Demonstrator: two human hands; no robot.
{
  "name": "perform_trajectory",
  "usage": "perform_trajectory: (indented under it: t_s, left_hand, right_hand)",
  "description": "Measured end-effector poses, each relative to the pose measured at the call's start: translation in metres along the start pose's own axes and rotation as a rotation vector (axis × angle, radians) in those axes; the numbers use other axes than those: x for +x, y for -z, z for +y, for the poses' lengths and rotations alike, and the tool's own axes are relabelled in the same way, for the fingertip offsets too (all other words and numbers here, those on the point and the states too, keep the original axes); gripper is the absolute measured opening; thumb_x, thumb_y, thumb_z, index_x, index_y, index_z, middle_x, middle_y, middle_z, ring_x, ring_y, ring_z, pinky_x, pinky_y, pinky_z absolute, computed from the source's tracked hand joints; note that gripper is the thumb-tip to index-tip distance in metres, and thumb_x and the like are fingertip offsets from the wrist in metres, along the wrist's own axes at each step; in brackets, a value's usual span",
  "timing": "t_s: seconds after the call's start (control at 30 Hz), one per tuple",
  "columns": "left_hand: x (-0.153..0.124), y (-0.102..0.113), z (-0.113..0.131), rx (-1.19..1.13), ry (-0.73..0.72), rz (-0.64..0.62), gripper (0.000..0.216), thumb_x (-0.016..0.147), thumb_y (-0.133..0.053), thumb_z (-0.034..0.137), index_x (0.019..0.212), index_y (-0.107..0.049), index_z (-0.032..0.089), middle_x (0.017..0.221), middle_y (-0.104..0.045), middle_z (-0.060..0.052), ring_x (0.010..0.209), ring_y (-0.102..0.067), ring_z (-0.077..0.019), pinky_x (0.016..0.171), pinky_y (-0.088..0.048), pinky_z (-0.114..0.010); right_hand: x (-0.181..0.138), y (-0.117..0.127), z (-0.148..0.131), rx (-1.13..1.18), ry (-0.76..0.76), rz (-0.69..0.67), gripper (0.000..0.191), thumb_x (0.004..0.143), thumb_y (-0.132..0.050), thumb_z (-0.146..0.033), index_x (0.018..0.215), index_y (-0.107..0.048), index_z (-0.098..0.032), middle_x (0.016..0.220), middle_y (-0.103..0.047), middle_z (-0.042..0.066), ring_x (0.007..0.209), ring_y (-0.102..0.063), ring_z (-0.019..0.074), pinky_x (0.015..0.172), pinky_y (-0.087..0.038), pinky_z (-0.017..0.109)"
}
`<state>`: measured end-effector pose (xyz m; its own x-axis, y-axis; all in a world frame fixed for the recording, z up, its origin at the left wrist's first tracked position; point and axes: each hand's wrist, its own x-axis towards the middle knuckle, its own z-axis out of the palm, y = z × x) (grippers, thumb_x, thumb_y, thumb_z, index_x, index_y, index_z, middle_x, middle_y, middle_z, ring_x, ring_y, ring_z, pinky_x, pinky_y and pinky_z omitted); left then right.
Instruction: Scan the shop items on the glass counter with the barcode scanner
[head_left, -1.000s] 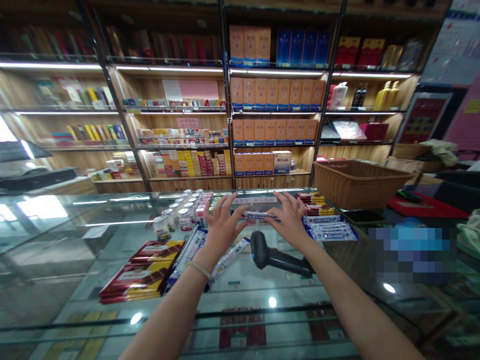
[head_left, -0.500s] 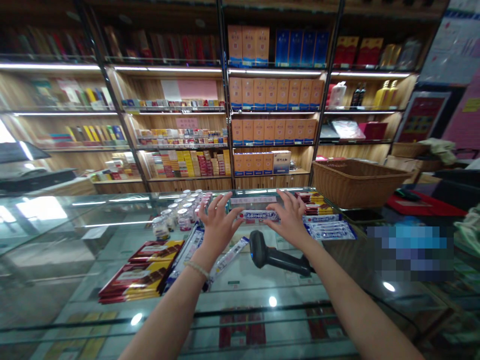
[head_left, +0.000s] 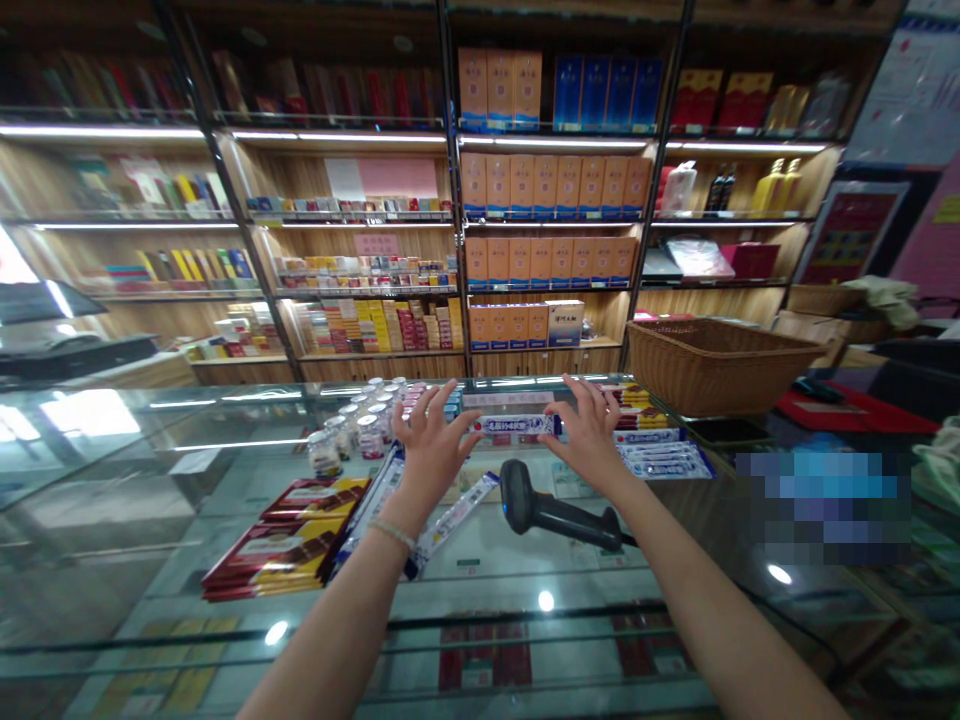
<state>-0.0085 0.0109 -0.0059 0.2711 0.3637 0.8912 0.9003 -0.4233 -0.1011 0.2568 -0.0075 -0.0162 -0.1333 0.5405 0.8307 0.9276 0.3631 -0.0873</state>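
While pinched at both ends, a packet (head_left: 514, 425) is held above the glass counter (head_left: 150, 560).
Left hand (head_left: 433, 447) and right hand (head_left: 590, 440) are splayed, with only the fingertips closed on it; it has just been raised and turned face-on, above the scanner (head_left: 555, 512).

A pixelated patch (head_left: 823, 508) hides part of the tabletop (head_left: 225, 470) at right. Print on the long pack (head_left: 514, 425) is too small to read; the left hand (head_left: 429, 450) and right hand (head_left: 589, 440) cover its ends.
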Motion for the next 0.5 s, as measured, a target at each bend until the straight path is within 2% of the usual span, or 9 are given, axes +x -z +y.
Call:
perform_trajectory:
  t_s: [0.5]
  left_hand:
    - [0.0, -0.0015, -0.0023, 0.004, 0.012, -0.017, 0.021, 0.084, -0.076, 0.043, 0.104, -0.075, 0.036, 0.155, -0.052, -0.007, 0.144, -0.041, -0.0337, 0.122, -0.003, -0.063]
  right_hand:
    - [0.0003, 0.0018, -0.0016, 0.004, -0.004, -0.011, 0.023, 0.087, -0.072, -0.04, 0.105, -0.069, -0.026, 0.156, -0.045, 0.012, 0.147, -0.032, 0.0343, 0.12, -0.015, 0.06]
